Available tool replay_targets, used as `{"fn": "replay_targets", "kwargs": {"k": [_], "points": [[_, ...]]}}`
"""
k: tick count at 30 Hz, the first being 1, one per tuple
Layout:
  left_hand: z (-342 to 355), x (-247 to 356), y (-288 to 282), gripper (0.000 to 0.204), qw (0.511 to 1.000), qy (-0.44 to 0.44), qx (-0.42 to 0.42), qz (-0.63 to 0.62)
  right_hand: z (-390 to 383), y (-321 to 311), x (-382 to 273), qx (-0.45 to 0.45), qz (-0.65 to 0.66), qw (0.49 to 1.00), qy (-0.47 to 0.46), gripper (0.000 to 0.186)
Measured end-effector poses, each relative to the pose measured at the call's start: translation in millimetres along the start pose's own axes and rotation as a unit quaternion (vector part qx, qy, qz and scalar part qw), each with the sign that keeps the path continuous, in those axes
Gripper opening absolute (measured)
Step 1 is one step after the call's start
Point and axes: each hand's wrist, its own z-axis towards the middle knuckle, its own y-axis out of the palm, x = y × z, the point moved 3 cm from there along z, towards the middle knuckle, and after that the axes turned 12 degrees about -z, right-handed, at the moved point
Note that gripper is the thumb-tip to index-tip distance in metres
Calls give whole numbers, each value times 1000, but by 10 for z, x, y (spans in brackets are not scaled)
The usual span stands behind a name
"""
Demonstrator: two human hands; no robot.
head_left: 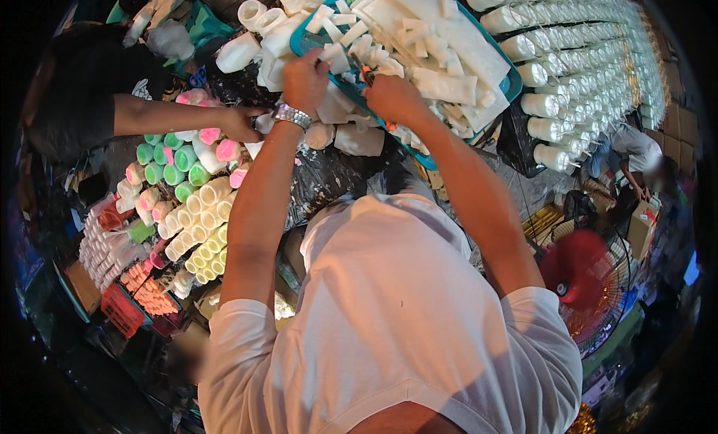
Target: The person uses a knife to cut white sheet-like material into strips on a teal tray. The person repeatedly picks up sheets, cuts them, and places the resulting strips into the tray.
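Observation:
My left hand [305, 82], with a silver watch on the wrist, pinches a pale white flat piece [336, 58] at the left side of a teal tray [515, 84]. My right hand [394, 99] is closed around a small tool with orange and dark parts [366, 76]; its working end is too small to make out. Both hands are over the tray's near left part, a short gap apart. White slabs [444, 86] and many cut white strips [354, 33] lie heaped in the tray.
Rows of white cylinders [550, 105] stand at the right. White, yellow, green and pink cups [198, 202] crowd the left, where another person's arm [179, 116] reaches in. A red-bladed fan [576, 266] stands at lower right; another person [636, 153] bends beyond it.

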Motion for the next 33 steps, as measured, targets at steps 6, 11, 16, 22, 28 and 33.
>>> {"fn": "replay_targets", "kwargs": {"k": [6,11,16,22,28,33], "points": [[-130,189,110,18,999,49,5,15,-286,-1,-245,178,-34,983,-14,33],[-124,166,112,18,999,52,-2,7,-238,-2,-291,214,-34,975,-47,29],[-176,110,145,21,998,62,16,0,-159,123,-224,160,-37,986,-29,23],[-220,63,133,26,999,30,17,6,-30,261,-261,60,-150,986,-44,25],[-144,-159,81,28,996,-27,43,-71,130,160,-68,-94,-52,994,0,24],[8,-129,-73,30,997,-36,-28,-65,-19,40,-49,-19,-18,1000,2,31]]}}
